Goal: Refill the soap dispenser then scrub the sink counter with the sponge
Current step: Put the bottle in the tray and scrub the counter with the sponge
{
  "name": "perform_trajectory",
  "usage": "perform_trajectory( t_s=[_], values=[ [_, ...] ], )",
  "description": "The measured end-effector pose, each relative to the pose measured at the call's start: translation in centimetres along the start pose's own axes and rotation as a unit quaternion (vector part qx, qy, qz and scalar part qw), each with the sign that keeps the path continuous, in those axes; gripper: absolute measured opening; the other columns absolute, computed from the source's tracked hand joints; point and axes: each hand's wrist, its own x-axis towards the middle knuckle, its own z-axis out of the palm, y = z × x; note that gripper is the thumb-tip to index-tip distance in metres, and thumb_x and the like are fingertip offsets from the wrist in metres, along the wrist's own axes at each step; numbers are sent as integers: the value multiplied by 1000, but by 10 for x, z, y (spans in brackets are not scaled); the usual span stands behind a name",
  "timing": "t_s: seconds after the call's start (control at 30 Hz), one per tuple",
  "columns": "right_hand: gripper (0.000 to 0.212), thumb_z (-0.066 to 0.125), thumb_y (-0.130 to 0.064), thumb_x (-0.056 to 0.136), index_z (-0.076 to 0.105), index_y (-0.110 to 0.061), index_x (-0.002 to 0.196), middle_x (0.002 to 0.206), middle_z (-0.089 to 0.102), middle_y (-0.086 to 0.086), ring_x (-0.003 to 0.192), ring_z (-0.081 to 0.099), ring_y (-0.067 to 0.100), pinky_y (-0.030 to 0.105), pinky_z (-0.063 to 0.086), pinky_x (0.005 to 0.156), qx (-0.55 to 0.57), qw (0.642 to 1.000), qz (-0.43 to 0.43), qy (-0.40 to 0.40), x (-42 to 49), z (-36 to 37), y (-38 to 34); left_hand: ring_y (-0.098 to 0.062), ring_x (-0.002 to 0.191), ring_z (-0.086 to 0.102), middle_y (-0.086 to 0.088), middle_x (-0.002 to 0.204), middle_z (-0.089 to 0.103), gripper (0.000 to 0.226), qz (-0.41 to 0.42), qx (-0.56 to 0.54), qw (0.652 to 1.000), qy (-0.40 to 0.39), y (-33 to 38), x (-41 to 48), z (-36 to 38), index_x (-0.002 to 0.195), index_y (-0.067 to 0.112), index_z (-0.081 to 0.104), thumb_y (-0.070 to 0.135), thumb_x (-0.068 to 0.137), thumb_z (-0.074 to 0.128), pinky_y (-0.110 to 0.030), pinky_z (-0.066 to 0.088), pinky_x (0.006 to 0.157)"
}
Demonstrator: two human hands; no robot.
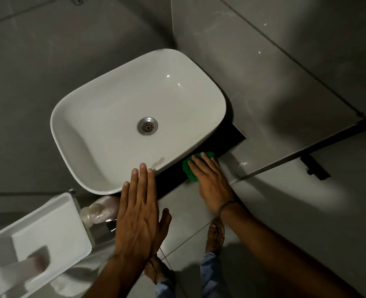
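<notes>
Sponge (192,168): green, lying flat on the black worktop (171,179), just beside the basin's (117,117) outer wall at roughly 4 o'clock from the drain (147,126). Only its left and far edges show; the rest is covered.

Right hand (210,179): palm down on the sponge, fingers extended and lying across its top, pressing it to the worktop. A cord band sits at the wrist.

Left hand (140,214): open and flat, fingers straight and close together, thumb spread to the right, holding nothing. Fingertips reach the basin's near rim at about 6 o'clock from the drain; whether they touch it cannot be told.

Basin: white, rounded rectangle, seated on the worktop, bowl bare, metal drain at centre.

Bottle (98,211): clear plastic, lying at 7 o'clock from the drain, partly hidden by the left hand.

Dispenser (42,239): white boxy unit at 8 o'clock from the drain, close to the lens and blurred.

Floor (285,201): grey tile; sandalled feet (215,235) visible below the hands.
</notes>
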Motion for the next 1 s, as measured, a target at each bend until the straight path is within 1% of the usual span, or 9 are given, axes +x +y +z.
perform_trajectory(
  t_s=[0.07, 0.13, 0.23, 0.4, 0.57, 0.77, 0.83, 0.93, 1.0],
  values=[
    [63, 30, 0, 84, 58, -6, 140, 151, 53, 11, 147, 38, 36, 54, 30, 121, 12, 1000, 17, 5, 8, 7, -23, -37, 163, 3, -21, 175, 4, 92, 0, -2, 1000, -2, -6, -5, -1, 165, -1, 11, 44, 93, 47, -55, 18, 131],
    [59, 35, 2, 82, 64, -7, 133, 147, 56, 11, 147, 39, 35, 50, 29, 123, 8, 999, -35, -5, -2, 23, -44, -38, 163, 4, -21, 175, 4, 91, -3, -8, 1000, -3, -9, -9, -3, 165, -1, 12, 46, 92, 39, -56, 19, 130],
    [61, 50, 9, 77, 62, -10, 133, 149, 54, 7, 150, 33, 31, 42, 20, 126, -2, 995, -98, -24, -28, 34, -45, -38, 163, 1, -20, 175, 2, 96, -3, -21, 1000, -14, -15, -12, -6, 165, 1, 9, 42, 92, 55, -57, 20, 130],
    [62, 32, -2, 83, 62, -9, 136, 147, 57, 8, 145, 41, 34, 50, 30, 122, 20, 1000, 11, 16, 0, 26, -51, -37, 163, 1, -19, 175, 4, 107, 2, -25, 1000, -17, -20, -16, -7, 165, 1, 12, 34, 86, 76, -55, 17, 130],
    [59, 30, -2, 83, 64, -10, 131, 148, 54, 6, 152, 28, 28, 38, 12, 128, -10, 997, -69, -45, -26, 38, -72, -38, 162, 4, -20, 175, 7, 109, 5, -28, 1000, -11, -23, -19, -8, 165, 0, 15, 34, 85, 80, -56, 18, 130],
    [63, 27, -6, 81, 66, -7, 131, 143, 60, 9, 142, 45, 35, 51, 35, 119, 30, 998, 48, 33, -8, 29, -73, -38, 163, 5, -20, 175, 7, 110, 13, -22, 1000, -2, -31, -25, -3, 166, 1, 14, 34, 84, 81, -57, 18, 130],
    [60, 27, -10, 85, 69, -7, 127, 140, 62, 11, 143, 44, 35, 50, 37, 118, 56, 998, 36, 16, -8, 39, -98, -39, 162, 8, -21, 175, 9, 109, 15, -18, 1000, 1, -32, -25, -3, 165, 0, 15, 35, 85, 81, -59, 21, 129],
    [59, 35, -18, 87, 55, -21, 143, 148, 53, 2, 146, 36, 26, 33, 22, 125, 68, 996, -47, -14, -40, 55, -111, -41, 162, 11, -22, 174, 12, 108, 19, -20, 1000, 3, -33, -23, -5, 165, 0, 17, 35, 85, 81, -62, 24, 127],
    [61, 47, -9, 82, 56, -18, 142, 148, 54, 2, 148, 33, 27, 34, 12, 128, 35, 995, -89, -9, -48, 54, -92, -41, 162, 10, -21, 174, 11, 107, 22, -19, 1000, 5, -34, -20, -5, 165, 0, 17, 35, 85, 80, -62, 24, 127]
  ],
)
